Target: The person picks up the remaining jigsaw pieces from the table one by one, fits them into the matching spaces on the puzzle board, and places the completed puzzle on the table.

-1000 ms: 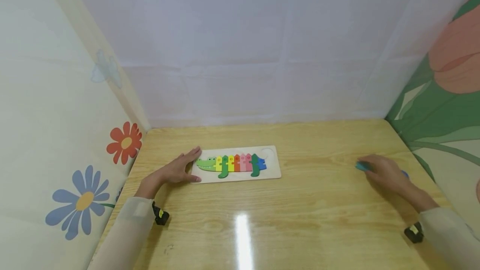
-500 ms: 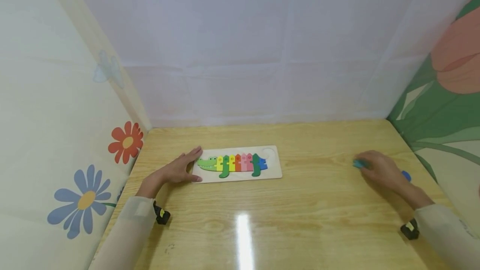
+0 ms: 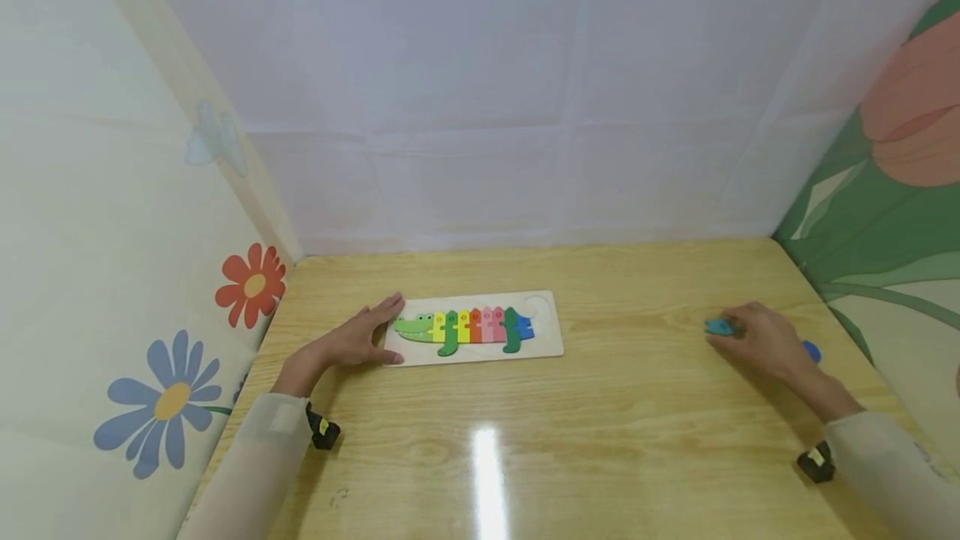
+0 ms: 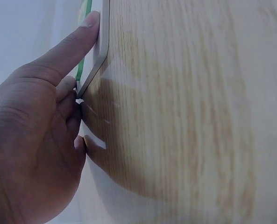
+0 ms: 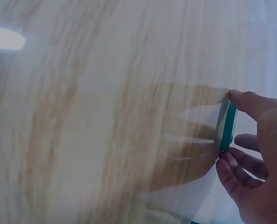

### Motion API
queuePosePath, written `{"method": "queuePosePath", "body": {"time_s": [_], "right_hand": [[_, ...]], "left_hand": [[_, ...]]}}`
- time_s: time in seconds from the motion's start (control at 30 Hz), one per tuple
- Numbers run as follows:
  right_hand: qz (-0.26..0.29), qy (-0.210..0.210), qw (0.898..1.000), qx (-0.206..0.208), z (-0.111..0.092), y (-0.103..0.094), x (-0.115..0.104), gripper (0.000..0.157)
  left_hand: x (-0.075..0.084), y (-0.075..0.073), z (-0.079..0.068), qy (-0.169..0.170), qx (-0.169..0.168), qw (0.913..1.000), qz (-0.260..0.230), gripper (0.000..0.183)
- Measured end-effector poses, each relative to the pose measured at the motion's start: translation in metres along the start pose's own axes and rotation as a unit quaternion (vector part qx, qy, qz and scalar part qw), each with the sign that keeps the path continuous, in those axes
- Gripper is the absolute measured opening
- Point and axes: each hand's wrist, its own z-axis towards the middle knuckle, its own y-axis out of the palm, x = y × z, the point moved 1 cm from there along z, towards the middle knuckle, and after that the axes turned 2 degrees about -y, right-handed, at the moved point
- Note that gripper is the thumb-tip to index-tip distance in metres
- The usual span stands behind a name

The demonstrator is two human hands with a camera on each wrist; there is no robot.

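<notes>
Your small, flat teal piece (image 3: 720, 327), which looks like painted wood, is well to the right of the long, pale wooden board (image 3: 550, 340). It should feel light and stiff, maybe a bit slick, and not easy to break. Its thin edges look like the best place to hold. Your right hand (image 3: 765, 344) pinches it there, thumb on one edge and fingertips on the other, only as far apart as the piece. Your left hand (image 3: 348, 340) is spread wide at the board's left end, thumb and finger touching its two corners. A round blue piece (image 3: 812, 351) lies farther right of the board, by your right wrist.
</notes>
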Motion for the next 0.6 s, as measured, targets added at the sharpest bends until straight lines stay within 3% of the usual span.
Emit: {"method": "queuePosePath", "body": {"time_s": [0.27,0.6], "right_hand": [[0.001,0.034,0.999,-0.011,0.0003,0.0009,-0.0017,0.052],[-0.005,0.025,1.000,-0.011,0.0049,0.0025,-0.0063,0.040]], "left_hand": [[0.0001,0.0000,-0.0006,0.007,0.006,1.0000,0.003,0.108],[-0.0006,0.0008,-0.0005,-0.002,0.005,1.0000,0.005,0.107]]}}
